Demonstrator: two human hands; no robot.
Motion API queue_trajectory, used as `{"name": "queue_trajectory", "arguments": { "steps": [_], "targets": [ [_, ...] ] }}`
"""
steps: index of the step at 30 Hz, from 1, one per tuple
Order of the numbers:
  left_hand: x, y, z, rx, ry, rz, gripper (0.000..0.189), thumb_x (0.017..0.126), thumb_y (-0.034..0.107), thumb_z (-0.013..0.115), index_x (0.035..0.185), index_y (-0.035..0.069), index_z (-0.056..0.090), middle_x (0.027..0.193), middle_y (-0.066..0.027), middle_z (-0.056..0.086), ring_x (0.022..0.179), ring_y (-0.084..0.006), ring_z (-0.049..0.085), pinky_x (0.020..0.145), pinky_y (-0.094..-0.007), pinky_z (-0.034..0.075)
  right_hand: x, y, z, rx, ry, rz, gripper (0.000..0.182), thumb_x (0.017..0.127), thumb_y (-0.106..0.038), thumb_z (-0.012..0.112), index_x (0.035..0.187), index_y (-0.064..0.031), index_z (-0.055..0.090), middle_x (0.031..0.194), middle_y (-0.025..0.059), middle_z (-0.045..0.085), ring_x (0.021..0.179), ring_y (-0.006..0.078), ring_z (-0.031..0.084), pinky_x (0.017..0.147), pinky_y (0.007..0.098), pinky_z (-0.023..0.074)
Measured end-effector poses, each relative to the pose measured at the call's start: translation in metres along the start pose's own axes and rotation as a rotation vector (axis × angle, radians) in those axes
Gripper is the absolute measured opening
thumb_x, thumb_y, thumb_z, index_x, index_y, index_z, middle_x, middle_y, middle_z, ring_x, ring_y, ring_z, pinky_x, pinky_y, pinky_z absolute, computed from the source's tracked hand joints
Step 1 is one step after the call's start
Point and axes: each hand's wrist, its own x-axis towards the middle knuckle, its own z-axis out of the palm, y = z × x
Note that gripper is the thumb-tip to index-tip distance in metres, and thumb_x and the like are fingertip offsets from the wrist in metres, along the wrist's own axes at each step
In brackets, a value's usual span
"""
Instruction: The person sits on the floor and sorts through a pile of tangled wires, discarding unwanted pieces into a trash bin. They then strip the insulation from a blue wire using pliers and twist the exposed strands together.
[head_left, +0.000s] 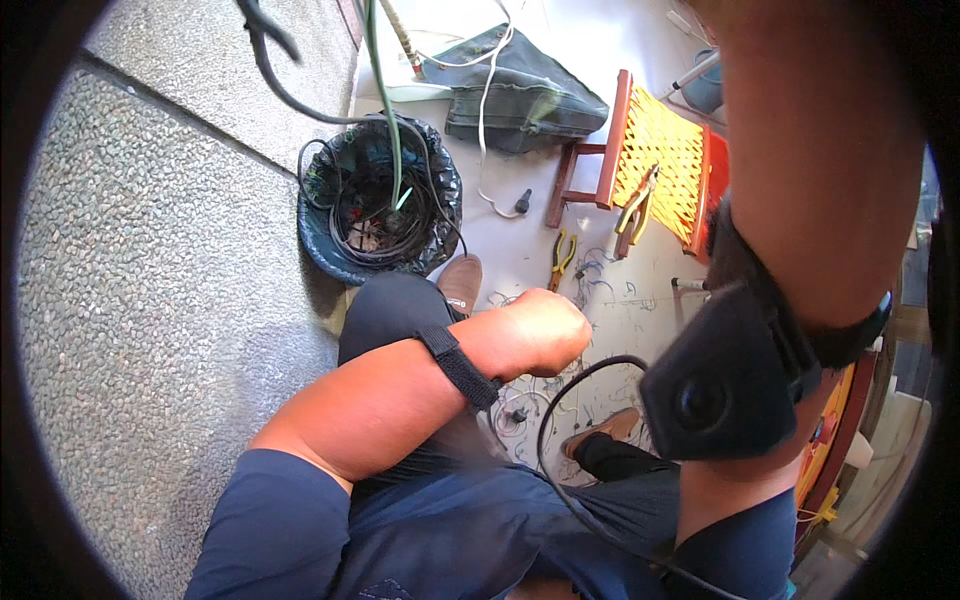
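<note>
My left hand hangs in front of my left knee, fingers curled under and hidden, so whether it holds anything is unclear. A black strap circles that forearm. My right arm is raised past the upper edge, with its hand out of view; a black device is strapped on that arm. Beyond my left hand, yellow-handled pliers lie on the floor. A second yellow-handled pair of pliers rests on the woven yellow seat of a wooden stool. A black cable loops between my legs.
A bin lined with black plastic holds coiled cables beside a pebbled wall. A white cord with a black plug trails near a dark green fabric bag. Wire scraps litter the floor. A blue bucket stands behind the stool.
</note>
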Motion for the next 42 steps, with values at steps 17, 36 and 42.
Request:
{"name": "queue_trajectory", "arguments": {
  "steps": [17,36,42],
  "targets": [
    [0.001,-0.019,0.029,-0.562,0.555,0.118,0.025,0.072,0.009,0.064,0.095,0.005,0.070,0.094,-0.0165,0.069,0.091,-0.0317,0.066,0.077,-0.0410,0.052,0.079,0.095,0.057,-0.770,-0.054,-0.783,0.032,0.079,-0.008,0.070,0.109,-0.0008,0.062,0.083,0.0059,0.067,0.071,0.0159,0.065,0.062,0.0294,0.0527],
    [-0.016,-0.010,0.004,0.018,0.204,0.068,0.012,0.072,0.008,0.064,0.080,0.009,0.073,0.083,-0.0129,0.071,0.077,-0.0317,0.070,0.064,-0.0415,0.055,-0.031,0.182,-0.037,-0.319,0.106,0.550,0.037,0.092,-0.023,0.067,0.121,-0.0013,0.060,0.107,0.0055,0.065,0.092,0.0133,0.063,0.082,0.0288,0.0519],
    [-0.031,-0.012,-0.006,-0.040,0.170,-0.012,0.015,0.075,0.013,0.064,0.084,0.002,0.059,0.079,-0.0180,0.064,0.078,-0.0374,0.065,0.066,-0.0465,0.052,-0.185,0.251,-0.116,-0.162,0.340,0.797,0.036,0.092,-0.023,0.066,0.120,-0.0010,0.060,0.103,0.0062,0.065,0.088,0.0156,0.065,0.076,0.0302,0.0541]
  ]
}}
